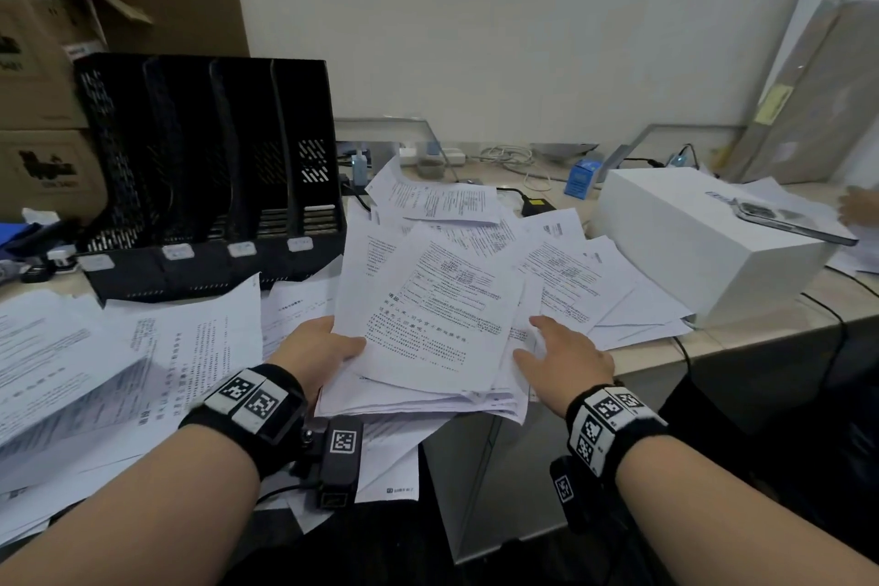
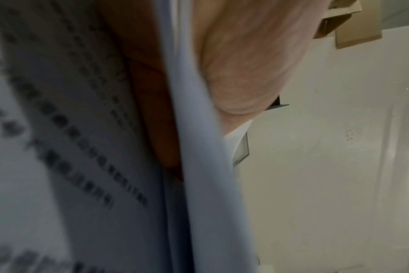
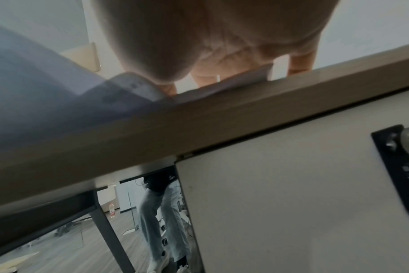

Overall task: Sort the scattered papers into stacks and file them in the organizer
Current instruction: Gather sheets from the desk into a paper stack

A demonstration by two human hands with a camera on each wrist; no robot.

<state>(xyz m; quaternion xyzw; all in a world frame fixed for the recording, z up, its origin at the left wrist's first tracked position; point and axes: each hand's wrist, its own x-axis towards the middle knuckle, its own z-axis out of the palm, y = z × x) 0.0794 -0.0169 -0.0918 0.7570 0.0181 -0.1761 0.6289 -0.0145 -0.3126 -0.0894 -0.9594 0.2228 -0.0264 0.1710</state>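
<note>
The left hand (image 1: 316,350) pinches a thick bundle of papers (image 1: 428,333) by its left edge, thumb on top, lifted over the desk's front edge (image 3: 222,118); the right hand (image 1: 563,359) lies loosely spread on the bundle's right side. The sheets are white, fanned unevenly, printed with Chinese text and tables too small to read. The black organizer (image 1: 209,167) stands behind left, its label tabs illegible.
</note>
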